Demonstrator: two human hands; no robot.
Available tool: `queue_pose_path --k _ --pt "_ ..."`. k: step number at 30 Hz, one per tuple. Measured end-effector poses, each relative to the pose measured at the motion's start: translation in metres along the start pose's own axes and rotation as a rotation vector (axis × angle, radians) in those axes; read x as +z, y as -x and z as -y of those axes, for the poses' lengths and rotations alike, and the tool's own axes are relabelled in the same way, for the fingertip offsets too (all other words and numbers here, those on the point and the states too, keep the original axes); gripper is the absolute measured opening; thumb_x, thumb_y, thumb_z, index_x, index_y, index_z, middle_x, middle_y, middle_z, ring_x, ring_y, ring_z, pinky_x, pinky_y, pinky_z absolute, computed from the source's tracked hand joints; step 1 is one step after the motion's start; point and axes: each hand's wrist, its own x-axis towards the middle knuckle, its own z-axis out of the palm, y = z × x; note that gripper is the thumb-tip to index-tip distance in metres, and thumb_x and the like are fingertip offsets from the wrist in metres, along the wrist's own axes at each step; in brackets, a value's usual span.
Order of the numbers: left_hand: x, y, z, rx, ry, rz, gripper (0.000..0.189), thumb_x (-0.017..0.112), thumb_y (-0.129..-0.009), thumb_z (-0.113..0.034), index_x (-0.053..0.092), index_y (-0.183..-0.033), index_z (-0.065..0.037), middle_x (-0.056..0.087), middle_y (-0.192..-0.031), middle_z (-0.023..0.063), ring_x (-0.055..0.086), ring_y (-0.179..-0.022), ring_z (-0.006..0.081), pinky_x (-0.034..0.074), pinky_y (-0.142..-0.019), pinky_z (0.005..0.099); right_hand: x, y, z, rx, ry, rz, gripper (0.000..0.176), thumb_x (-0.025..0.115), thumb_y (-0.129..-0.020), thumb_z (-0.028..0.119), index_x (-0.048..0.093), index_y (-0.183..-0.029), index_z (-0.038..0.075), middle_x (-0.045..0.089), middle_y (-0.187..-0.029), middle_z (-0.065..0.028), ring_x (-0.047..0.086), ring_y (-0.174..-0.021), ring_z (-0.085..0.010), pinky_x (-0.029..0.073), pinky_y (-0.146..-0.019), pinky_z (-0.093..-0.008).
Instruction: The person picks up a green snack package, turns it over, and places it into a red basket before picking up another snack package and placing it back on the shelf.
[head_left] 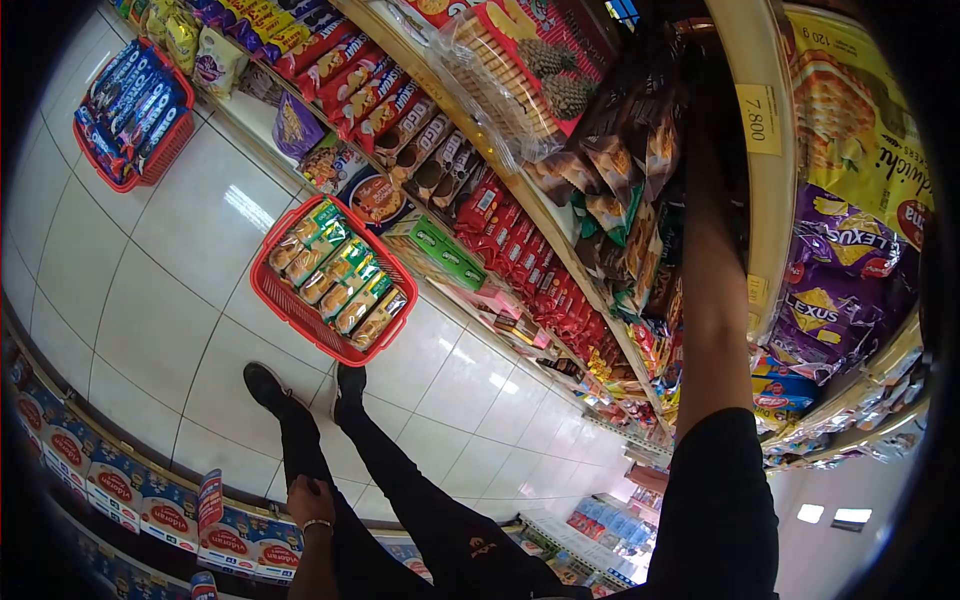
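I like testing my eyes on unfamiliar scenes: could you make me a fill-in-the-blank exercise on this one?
The basket nearer the shoes is coloured ____.
The blue packs in the farther basket bear the brand name ____.
The price label beside the right arm shows the number ____.
The purple packs at the right of the picture bear the brand name ____.

Missing words: red; Oreo; 7.800; Lexus.

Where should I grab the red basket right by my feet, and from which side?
Probably by the rim, with a hand midway along each long side, coming down from above. The basket sits upright on the floor, open-topped, and the packs lie inside, leaving those edges exposed.
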Motion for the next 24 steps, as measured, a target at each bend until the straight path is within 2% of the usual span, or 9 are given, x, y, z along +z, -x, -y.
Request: queue_pose_path --k 8,10,12,18,19,22,24 --pt "-0.007 0.000 -0.018 0.013 0.002 -0.012 0.014 0.060 -0.079 -0.013 0.055 -0.072 -0.002 0.059 -0.071 0.0156 0.061 -0.070 0.0346 0.048 -0.065 0.0455 0.000 -0.002 -0.004 -0.012 0.022 0.024 0.044 0.040 -0.098 0.037 0.051 -0.125 0.004 0.056 -0.120 -0.0114 0.055 -0.105 -0.0185 0.046 -0.085 -0.0307" --pt "0.000 -0.001 -0.011 0.063 -0.009 -0.080 0.013 0.058 -0.079 -0.013 0.055 -0.070 -0.003 0.059 -0.070 0.0173 0.060 -0.070 0.0370 0.048 -0.064 0.0472 -0.008 -0.002 -0.009 -0.013 0.034 0.042 0.044 0.040 -0.098 0.037 0.050 -0.126 0.004 0.056 -0.120 -0.0115 0.055 -0.105 -0.0186 0.046 -0.086 -0.0307" --pt "-0.005 -0.001 -0.018 0.050 -0.057 -0.062 0.016 0.058 -0.079 -0.016 0.056 -0.069 -0.004 0.059 -0.071 0.0171 0.060 -0.071 0.0372 0.048 -0.064 0.0481 -0.021 0.003 -0.007 -0.006 0.037 0.063 0.045 0.040 -0.098 0.037 0.050 -0.126 0.004 0.055 -0.120 -0.0116 0.055 -0.106 -0.0187 0.045 -0.086 -0.0308" --pt "-0.010 -0.003 -0.029 0.092 -0.033 -0.041 0.017 0.060 -0.078 -0.019 0.055 -0.070 -0.004 0.059 -0.072 0.0151 0.060 -0.071 0.0350 0.049 -0.066 0.0468 -0.059 0.052 -0.004 -0.001 0.095 0.114 0.045 0.040 -0.098 0.038 0.050 -0.126 0.003 0.055 -0.121 -0.0118 0.055 -0.106 -0.0189 0.045 -0.088 -0.0309" --pt "-0.010 -0.003 -0.029 0.096 -0.037 -0.041 0.017 0.060 -0.078 -0.019 0.055 -0.070 -0.004 0.059 -0.072 0.0151 0.060 -0.071 0.0350 0.049 -0.066 0.0468 -0.058 0.104 0.034 -0.110 0.175 0.104 0.057 0.036 -0.099 0.039 0.036 -0.138 -0.003 0.038 -0.142 -0.0167 0.033 -0.134 -0.0245 0.025 -0.110 -0.0337" --pt "-0.007 -0.005 -0.032 0.084 -0.058 -0.014 0.018 0.060 -0.078 -0.019 0.054 -0.070 -0.004 0.059 -0.072 0.0142 0.060 -0.070 0.0343 0.049 -0.066 0.0461 -0.076 0.150 0.035 -0.201 0.247 0.137 0.058 0.035 -0.099 0.042 0.039 -0.137 -0.003 0.039 -0.141 -0.0186 0.033 -0.134 -0.0233 0.022 -0.111 -0.0327" --pt "-0.006 -0.003 -0.031 0.111 -0.108 -0.035 0.019 0.060 -0.078 -0.019 0.054 -0.070 -0.004 0.059 -0.072 0.0138 0.060 -0.070 0.0339 0.049 -0.065 0.0454 -0.080 0.199 0.066 -0.129 0.221 0.139 0.060 0.034 -0.099 0.042 0.039 -0.137 -0.003 0.041 -0.140 -0.0181 0.035 -0.132 -0.0245 0.022 -0.110 -0.0334"
